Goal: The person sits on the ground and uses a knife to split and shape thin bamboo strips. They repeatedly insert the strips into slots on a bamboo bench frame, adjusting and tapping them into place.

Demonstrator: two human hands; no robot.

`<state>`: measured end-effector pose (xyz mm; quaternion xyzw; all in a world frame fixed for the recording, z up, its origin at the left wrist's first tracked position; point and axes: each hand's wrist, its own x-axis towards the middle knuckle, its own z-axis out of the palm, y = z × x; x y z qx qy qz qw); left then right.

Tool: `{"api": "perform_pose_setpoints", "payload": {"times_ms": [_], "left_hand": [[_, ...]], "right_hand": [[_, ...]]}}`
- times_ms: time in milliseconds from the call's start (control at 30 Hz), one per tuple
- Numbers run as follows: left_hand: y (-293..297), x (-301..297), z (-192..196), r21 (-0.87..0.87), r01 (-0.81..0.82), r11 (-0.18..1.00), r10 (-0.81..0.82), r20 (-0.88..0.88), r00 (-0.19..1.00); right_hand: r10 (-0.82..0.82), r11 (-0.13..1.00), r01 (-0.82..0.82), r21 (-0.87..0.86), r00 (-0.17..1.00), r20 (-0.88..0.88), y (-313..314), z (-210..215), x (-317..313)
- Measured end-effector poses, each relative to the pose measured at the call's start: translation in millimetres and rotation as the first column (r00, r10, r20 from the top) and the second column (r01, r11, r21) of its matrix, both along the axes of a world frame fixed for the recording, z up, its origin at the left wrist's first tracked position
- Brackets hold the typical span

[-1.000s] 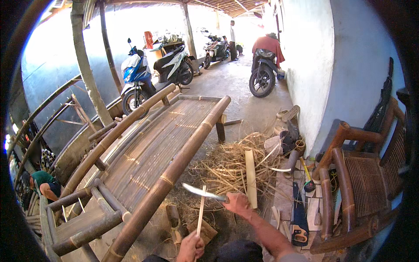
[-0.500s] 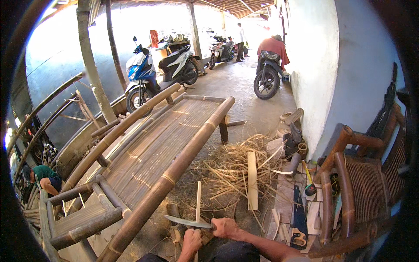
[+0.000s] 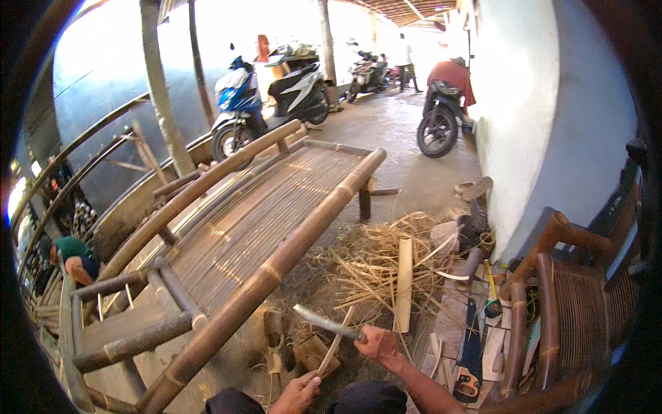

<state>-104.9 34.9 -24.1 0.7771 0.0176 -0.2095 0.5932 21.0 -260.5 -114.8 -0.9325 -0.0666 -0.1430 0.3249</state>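
My right hand [image 3: 378, 343] grips the handle of a long knife [image 3: 324, 321], its blade pointing left and slightly up. A thin bamboo strip [image 3: 334, 343] stands tilted in my left hand [image 3: 298, 393], its upper end reaching the blade. A wooden block [image 3: 316, 353] lies on the ground under the strip. Both hands work low in the view, beside the front rail of a bamboo bench [image 3: 262, 228].
Bamboo shavings and a flat slat [image 3: 404, 283] litter the ground ahead. A saw [image 3: 471, 348] and hammer [image 3: 491, 290] lie right, next to a bamboo chair [image 3: 572, 297]. Several scooters [image 3: 441, 117] stand beyond. A person in green [image 3: 72, 257] crouches at far left.
The knife rose a second ago, came down across the strip, and now sits slightly higher with its blade tilted up to the left. The strip leans more to the right.
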Motion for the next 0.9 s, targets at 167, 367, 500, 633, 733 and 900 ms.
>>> {"api": "perform_pose_setpoints", "payload": {"times_ms": [167,367,500,633,733,900], "left_hand": [[14,-34,47,0.028,0.033,0.999,-0.037,0.184,0.982],[7,53,47,-0.322,-0.561,0.763,0.642,0.484,0.595],[-17,102,37,-0.759,-0.443,0.477,0.829,0.221,0.514],[-12,101,50,-0.739,-0.414,0.532,0.79,0.257,0.556],[4,87,66,-0.271,-0.619,0.737,0.641,0.571,0.513],[56,59,103,0.311,-0.793,0.523,-0.089,0.946,0.312]], "right_hand": [[-0.309,0.771,0.468,0.431,0.867,-0.39,-35,19,23],[0.46,0.531,0.108,0.841,0.796,-0.393,35,46,-5],[0.425,0.704,-0.107,0.702,0.855,-0.296,86,75,-23],[0.291,0.837,-0.014,0.547,0.858,-0.423,96,82,-26],[0.142,0.928,0.044,0.37,0.875,-0.463,90,80,-15],[0.154,0.983,-0.126,0.134,0.961,-0.23,88,106,15]]}}
